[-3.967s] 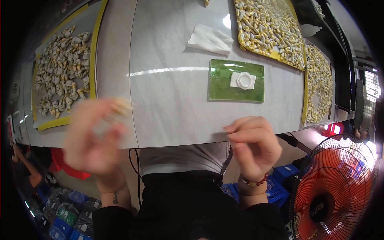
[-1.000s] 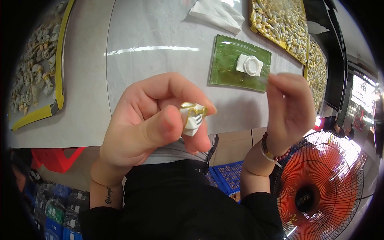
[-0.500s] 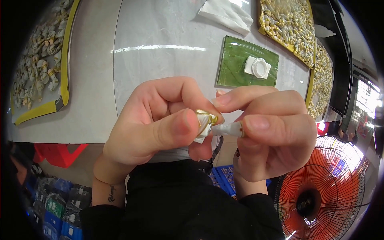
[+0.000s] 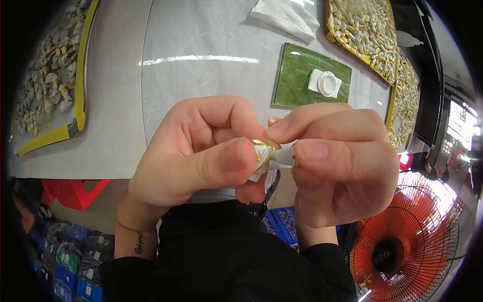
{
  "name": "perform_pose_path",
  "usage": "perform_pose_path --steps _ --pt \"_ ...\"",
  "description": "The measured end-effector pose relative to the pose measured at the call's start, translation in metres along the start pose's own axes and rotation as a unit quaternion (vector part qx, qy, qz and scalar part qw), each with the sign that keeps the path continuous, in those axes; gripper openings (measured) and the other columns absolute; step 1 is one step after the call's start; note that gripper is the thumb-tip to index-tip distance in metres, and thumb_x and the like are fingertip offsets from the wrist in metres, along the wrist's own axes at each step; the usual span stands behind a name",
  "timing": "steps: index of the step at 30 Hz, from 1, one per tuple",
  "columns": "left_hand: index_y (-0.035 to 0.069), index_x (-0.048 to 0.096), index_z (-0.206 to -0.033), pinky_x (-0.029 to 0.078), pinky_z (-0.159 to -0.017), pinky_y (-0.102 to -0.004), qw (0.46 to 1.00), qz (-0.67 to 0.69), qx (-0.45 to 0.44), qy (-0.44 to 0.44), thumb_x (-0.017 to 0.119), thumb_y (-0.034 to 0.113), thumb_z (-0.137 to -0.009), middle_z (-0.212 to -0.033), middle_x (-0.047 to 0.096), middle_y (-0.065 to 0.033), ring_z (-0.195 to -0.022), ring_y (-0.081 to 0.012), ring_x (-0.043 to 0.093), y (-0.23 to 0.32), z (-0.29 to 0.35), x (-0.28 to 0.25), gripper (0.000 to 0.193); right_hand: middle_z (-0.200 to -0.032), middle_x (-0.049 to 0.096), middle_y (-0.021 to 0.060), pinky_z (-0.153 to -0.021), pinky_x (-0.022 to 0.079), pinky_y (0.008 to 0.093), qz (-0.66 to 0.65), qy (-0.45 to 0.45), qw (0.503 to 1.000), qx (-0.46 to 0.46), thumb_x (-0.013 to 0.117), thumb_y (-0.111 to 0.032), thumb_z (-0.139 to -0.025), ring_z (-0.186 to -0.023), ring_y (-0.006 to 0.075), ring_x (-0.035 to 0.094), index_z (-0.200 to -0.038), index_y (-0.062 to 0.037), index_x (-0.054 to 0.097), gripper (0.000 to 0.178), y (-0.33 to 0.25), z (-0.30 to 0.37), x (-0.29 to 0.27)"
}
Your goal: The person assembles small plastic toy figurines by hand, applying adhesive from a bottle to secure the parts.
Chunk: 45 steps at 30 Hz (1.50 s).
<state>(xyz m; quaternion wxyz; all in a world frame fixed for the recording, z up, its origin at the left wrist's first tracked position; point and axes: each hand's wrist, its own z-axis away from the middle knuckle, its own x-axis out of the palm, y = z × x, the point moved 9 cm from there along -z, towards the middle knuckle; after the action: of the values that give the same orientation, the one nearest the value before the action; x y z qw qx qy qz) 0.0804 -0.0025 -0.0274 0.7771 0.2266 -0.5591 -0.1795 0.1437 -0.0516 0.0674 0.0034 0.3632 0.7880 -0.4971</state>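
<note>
Left hand (image 4: 193, 156): pinching gold-trimmed white piece (image 4: 261, 159) between fingers (image 4: 239, 113), as before
Right hand (image 4: 347, 163): moved from beside green plate (image 4: 292, 80), grasping small white part (image 4: 285, 155) against that piece

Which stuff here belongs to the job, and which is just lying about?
Likely the job:
- gold-trimmed piece, left hand
- white piece, right hand
- green plate, white dish
- yellow-edged trays
- perhaps white cloth

Seemingly lying about:
- orange fan
- red plastic object
- blue crate

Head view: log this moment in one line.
left hand: pinches gold-trimmed white piece | right hand: pinches small white piece against it | green plate: bears round white dish
</note>
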Motion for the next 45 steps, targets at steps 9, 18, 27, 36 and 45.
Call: perform_pose_path --steps 9,18,27,36,45 --pt "0.003 0.046 -0.076 0.038 -0.037 -0.0192 1.0 0.011 -0.006 0.001 0.07 0.042 -0.073 -0.053 0.052 -0.0035 -0.042 -0.0093 0.05 0.0 0.0 0.001 0.045 -0.074 0.051 0.0091 -0.055 0.05 0.025 -0.03 0.058 0.997 0.035 0.06 -0.011 -0.083 -0.066 0.0198 0.06 -0.085 -0.0033 0.053 0.011 -0.001 -0.003 0.001" --pt "0.003 0.047 -0.073 0.037 -0.036 -0.0182 1.0 0.011 -0.018 0.009 0.073 0.035 -0.072 -0.059 0.053 -0.0047 -0.042 -0.0086 0.05 0.0 0.001 0.0 0.041 -0.071 0.052 0.0068 -0.057 0.054 0.0292 -0.038 0.008 0.998 0.053 0.065 -0.006 -0.077 -0.065 0.0186 0.059 -0.077 -0.0058 0.051 0.014 0.003 -0.004 0.004" --pt "0.003 0.047 -0.073 0.038 -0.037 -0.0183 0.999 0.027 -0.04 0.011 0.075 0.028 -0.07 -0.059 0.054 -0.0052 -0.043 -0.0089 0.05 -0.002 0.003 0.001 0.038 -0.068 0.052 0.0058 -0.056 0.054 0.0288 -0.02 0.009 0.999 0.04 0.067 -0.002 -0.073 -0.064 0.0174 0.058 -0.073 -0.0065 0.05 0.018 0.0 -0.002 0.003" --pt "0.004 0.048 -0.073 0.039 -0.041 -0.0176 1.0 -0.003 -0.027 0.005 0.073 0.031 -0.072 -0.062 0.056 -0.0056 -0.046 -0.0089 0.052 -0.001 0.002 0.006 0.037 -0.068 0.052 0.0071 -0.061 0.054 0.0339 0.009 0.042 0.999 0.007 0.069 -0.009 -0.072 -0.067 0.0226 0.057 -0.076 -0.0055 0.055 0.015 -0.003 -0.001 -0.005" --pt "-0.004 0.053 -0.089 0.043 -0.048 -0.0191 0.998 -0.04 0.02 -0.034 0.064 0.034 -0.08 -0.064 0.058 -0.0084 -0.056 -0.0105 0.056 0.004 0.001 0.011 0.041 -0.087 0.055 0.016 -0.071 0.052 0.0386 -0.038 0.057 0.998 -0.015 0.063 -0.014 -0.078 -0.082 0.0277 0.056 -0.102 0.0026 0.052 0.031 0.002 0.024 -0.037"
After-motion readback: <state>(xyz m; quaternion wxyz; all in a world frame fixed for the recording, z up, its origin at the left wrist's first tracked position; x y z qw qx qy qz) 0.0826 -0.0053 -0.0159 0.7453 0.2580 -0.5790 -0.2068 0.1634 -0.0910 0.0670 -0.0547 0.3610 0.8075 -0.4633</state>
